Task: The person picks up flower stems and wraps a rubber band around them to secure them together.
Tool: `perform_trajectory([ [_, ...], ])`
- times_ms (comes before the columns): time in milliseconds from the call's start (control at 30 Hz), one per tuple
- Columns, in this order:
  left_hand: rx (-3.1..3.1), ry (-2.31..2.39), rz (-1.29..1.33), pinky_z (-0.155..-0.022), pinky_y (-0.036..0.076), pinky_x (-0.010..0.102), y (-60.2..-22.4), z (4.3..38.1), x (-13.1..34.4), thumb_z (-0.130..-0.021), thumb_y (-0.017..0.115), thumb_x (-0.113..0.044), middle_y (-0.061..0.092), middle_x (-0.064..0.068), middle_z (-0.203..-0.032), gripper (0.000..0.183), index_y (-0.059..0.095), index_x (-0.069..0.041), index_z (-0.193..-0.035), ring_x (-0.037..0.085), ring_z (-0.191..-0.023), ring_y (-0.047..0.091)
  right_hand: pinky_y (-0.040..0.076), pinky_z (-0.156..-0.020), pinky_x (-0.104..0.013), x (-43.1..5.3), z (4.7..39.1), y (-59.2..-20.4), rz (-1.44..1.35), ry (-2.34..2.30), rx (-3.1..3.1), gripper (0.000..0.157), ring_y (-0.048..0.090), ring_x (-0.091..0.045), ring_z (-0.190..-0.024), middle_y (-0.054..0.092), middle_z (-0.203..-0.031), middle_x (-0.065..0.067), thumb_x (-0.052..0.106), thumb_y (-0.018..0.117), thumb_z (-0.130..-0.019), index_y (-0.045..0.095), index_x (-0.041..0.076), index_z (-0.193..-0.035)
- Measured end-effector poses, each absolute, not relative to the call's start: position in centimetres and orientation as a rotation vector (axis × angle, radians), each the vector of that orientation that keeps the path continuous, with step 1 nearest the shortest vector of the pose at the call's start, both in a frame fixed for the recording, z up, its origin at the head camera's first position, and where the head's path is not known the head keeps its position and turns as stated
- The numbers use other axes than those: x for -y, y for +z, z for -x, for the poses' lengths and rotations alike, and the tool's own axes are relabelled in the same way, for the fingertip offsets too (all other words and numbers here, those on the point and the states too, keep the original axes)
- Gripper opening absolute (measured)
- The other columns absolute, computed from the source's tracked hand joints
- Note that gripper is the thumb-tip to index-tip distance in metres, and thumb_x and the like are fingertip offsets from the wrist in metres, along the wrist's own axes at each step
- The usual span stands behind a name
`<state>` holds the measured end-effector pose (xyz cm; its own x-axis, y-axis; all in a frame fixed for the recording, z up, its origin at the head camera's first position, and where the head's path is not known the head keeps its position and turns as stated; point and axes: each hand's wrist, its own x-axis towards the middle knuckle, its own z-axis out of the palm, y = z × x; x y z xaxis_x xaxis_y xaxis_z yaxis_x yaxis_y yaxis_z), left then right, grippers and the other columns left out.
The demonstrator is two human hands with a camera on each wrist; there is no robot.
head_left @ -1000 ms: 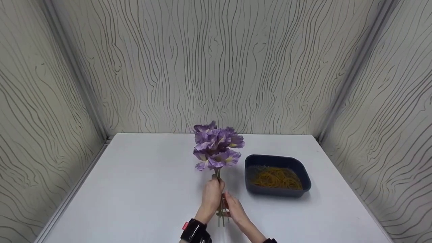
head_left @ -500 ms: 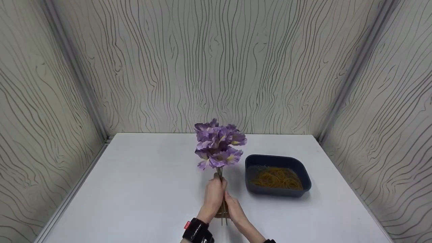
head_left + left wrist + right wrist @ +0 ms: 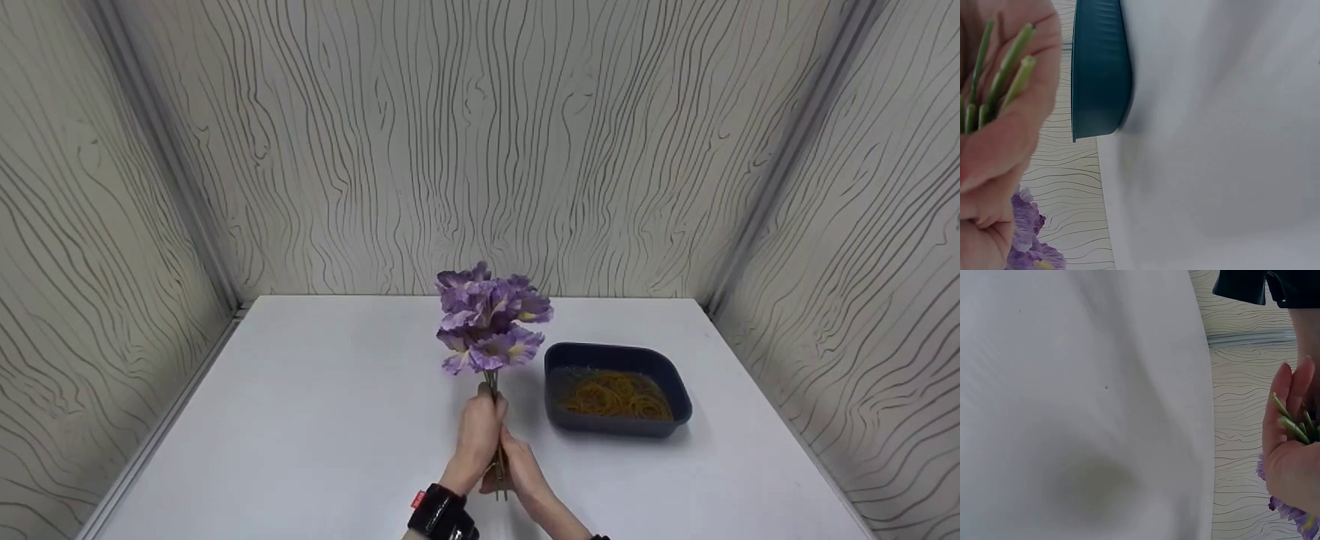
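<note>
A bunch of purple flowers (image 3: 491, 322) with yellow centres stands upright over the table's middle, blooms away from me. My left hand (image 3: 477, 435) grips the green stems just below the blooms. Lower down, my right hand (image 3: 523, 471) curls its fingers round the same stems from the right, close against the left hand. The cut stem ends (image 3: 1010, 73) poke out past the fingers in the left wrist view. Stem ends (image 3: 1293, 429) also show within the cupped right hand in the right wrist view, where purple petals are partly hidden behind it.
A dark blue basin (image 3: 616, 429) stands on the white table (image 3: 315, 420) to the right of the flowers. Several yellow-brown rubber bands (image 3: 619, 397) lie in it. Wood-patterned panels (image 3: 480, 150) enclose the table at the back and both sides.
The right hand's fingers have closed in round the lower stems, which are now bunched tighter. Flowers and left hand have shifted slightly right and up in the head view.
</note>
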<state>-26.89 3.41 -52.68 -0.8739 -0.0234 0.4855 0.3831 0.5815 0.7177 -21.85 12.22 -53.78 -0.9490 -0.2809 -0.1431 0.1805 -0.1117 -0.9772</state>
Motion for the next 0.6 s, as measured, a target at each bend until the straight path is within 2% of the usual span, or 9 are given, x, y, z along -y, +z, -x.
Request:
perform_trajectory([
  [100, 2.369, -1.223, 0.300, -0.039, 0.031, 0.024, -52.65, 26.87, -3.42, -0.083, 0.052, -0.004, 0.038, -0.007, -0.055, 0.011, 0.047, -0.008, -0.074, 0.006, -0.045, 0.035, 0.047, -0.049, -0.027, -12.19, 21.75, -53.69, 0.103, -2.151, -1.840, 0.054, 0.049, -0.009, -0.043, 0.052, -0.055, 0.000, 0.046, 0.028, -0.097, 0.057, 0.010, -0.070],
  [233, 2.358, -1.196, 0.303, -0.039, 0.031, 0.024, -52.70, 26.91, -3.45, -0.083, 0.053, -0.004, 0.038, -0.007, -0.054, 0.012, 0.046, -0.007, -0.073, 0.006, -0.045, 0.035, 0.040, -0.044, -0.023, -12.24, 21.65, -53.71, 0.097, -2.172, -1.808, 0.050, 0.038, -0.007, -0.040, 0.043, -0.052, 0.003, 0.045, 0.031, -0.096, 0.049, 0.013, -0.063],
  [467, 2.367, -1.187, 0.282, -0.038, 0.030, 0.024, -52.73, 27.01, -3.51, -0.084, 0.053, -0.005, 0.037, -0.007, -0.054, 0.014, 0.046, -0.008, -0.072, 0.006, -0.044, 0.034, 0.028, -0.041, -0.021, -12.52, 21.66, -53.90, 0.121, -2.192, -1.801, 0.042, 0.027, -0.005, -0.040, 0.030, -0.051, 0.005, 0.044, 0.034, -0.096, 0.040, 0.013, -0.068],
  [600, 2.364, -1.182, 0.264, -0.038, 0.031, 0.025, -52.77, 27.03, -3.50, -0.084, 0.053, -0.006, 0.039, -0.007, -0.053, 0.014, 0.046, -0.008, -0.072, 0.006, -0.044, 0.037, 0.025, -0.040, -0.020, -12.69, 21.72, -54.00, 0.138, -2.191, -1.841, 0.040, 0.024, -0.005, -0.040, 0.028, -0.051, 0.005, 0.043, 0.035, -0.096, 0.038, 0.012, -0.070],
])
